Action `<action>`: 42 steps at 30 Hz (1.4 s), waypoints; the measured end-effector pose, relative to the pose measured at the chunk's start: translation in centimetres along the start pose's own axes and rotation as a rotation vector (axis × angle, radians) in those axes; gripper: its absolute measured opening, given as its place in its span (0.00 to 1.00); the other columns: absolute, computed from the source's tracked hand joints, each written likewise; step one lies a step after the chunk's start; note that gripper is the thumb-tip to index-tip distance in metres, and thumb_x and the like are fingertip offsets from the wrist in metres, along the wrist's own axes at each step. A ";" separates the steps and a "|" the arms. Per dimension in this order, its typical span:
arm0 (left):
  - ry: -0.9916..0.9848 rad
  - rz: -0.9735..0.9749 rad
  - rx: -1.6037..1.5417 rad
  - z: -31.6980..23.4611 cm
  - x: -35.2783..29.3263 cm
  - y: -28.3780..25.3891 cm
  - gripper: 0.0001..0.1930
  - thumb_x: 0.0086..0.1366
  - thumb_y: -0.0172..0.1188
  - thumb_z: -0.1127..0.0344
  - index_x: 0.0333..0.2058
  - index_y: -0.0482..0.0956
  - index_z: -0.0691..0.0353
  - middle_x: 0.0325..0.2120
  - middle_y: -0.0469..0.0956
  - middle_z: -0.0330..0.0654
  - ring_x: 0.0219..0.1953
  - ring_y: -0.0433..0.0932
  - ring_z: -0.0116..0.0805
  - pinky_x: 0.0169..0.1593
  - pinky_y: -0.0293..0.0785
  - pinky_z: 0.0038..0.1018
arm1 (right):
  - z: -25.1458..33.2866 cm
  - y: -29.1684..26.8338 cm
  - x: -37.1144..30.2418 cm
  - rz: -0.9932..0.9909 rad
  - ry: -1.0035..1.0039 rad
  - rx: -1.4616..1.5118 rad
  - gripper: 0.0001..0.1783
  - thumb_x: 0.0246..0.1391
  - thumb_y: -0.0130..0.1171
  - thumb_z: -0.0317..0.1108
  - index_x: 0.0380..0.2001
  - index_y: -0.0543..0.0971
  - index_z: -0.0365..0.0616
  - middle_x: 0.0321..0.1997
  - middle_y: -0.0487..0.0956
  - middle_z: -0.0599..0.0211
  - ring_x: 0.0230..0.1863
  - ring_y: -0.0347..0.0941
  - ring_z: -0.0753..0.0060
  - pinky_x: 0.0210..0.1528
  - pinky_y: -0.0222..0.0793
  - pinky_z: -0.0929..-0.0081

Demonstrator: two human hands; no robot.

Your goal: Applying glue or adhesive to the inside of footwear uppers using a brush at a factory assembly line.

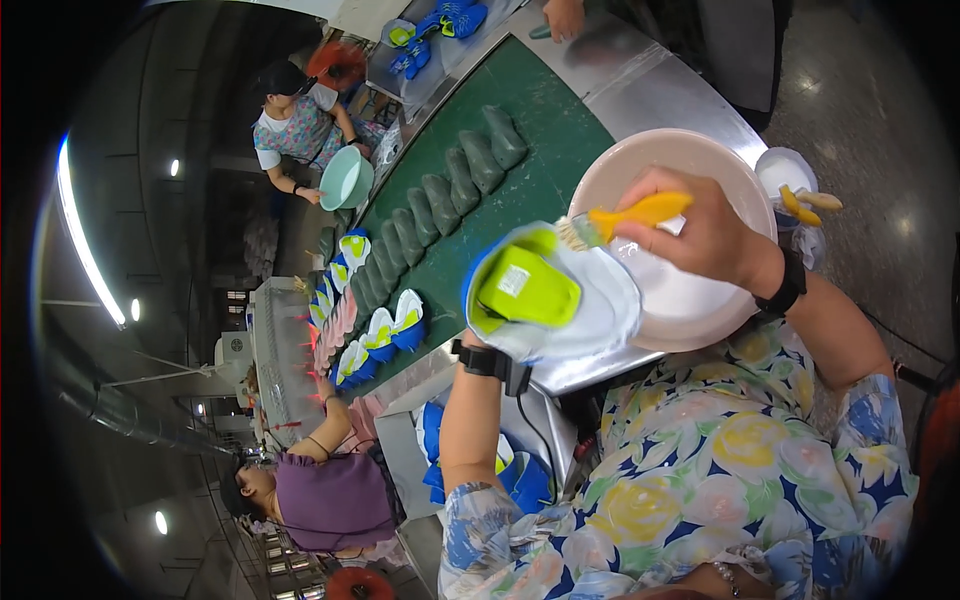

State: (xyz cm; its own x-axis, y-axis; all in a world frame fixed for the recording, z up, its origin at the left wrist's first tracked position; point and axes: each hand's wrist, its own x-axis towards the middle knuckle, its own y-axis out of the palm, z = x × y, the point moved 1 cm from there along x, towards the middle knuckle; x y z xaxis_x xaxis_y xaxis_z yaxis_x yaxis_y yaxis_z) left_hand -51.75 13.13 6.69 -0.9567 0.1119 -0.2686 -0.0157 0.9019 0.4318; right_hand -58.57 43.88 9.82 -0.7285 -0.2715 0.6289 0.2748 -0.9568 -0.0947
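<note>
My right hand (700,235) is closed around the yellow handle of a brush (652,210), fingers wrapped near its bristle end. The bristles touch or hover at the edge of a shoe upper (605,300), which has a white lining, a bright green inside with a small white label, and a blue outer side. My left hand (474,340) holds the upper up from below, its fingers mostly hidden behind it. Under my right hand stands a wide pale pink basin (690,146) with white inside; the upper overlaps its left edge.
A green conveyor belt (555,105) carries grey foot-shaped pieces (440,203) and blue-white uppers (380,335). More uppers (525,480) lie on a lower shelf. A white bucket (785,165) with yellow-handled brushes stands right. One co-worker (300,130) holds a green basin (346,180); another (335,500) works lower left.
</note>
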 end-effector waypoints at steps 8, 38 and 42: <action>-0.073 -0.052 -0.137 13.0 0.5 -4.1 0.22 0.74 0.47 0.58 0.61 0.67 0.62 0.53 0.76 0.46 0.50 0.79 0.39 0.55 0.78 0.36 | 2.9 4.7 0.9 0.330 -0.738 0.001 0.09 0.51 0.64 0.30 0.35 0.76 0.44 0.37 0.78 0.65 0.40 0.77 0.61 0.44 0.75 0.68; -0.002 -0.010 -0.113 6.6 -2.9 0.1 0.25 0.73 0.49 0.57 0.64 0.64 0.61 0.56 0.73 0.49 0.53 0.77 0.39 0.57 0.76 0.33 | -0.8 3.5 1.9 0.446 -0.180 -0.202 0.10 0.53 0.62 0.33 0.29 0.73 0.40 0.29 0.77 0.57 0.30 0.76 0.53 0.38 0.75 0.64; 0.113 0.119 0.000 4.7 -2.9 1.8 0.26 0.71 0.52 0.56 0.63 0.66 0.62 0.55 0.75 0.47 0.52 0.78 0.38 0.55 0.78 0.35 | -1.7 2.3 1.9 0.504 -0.037 -0.205 0.11 0.54 0.63 0.35 0.30 0.73 0.39 0.28 0.78 0.54 0.28 0.76 0.52 0.31 0.71 0.62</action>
State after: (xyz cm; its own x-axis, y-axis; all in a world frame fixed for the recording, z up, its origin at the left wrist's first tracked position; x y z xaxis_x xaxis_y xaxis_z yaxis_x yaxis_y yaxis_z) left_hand -47.69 16.39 4.23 -0.9785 0.1699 -0.1171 0.0992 0.8849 0.4551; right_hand -60.45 40.99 9.47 -0.5144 -0.7015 0.4933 0.4539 -0.7108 -0.5374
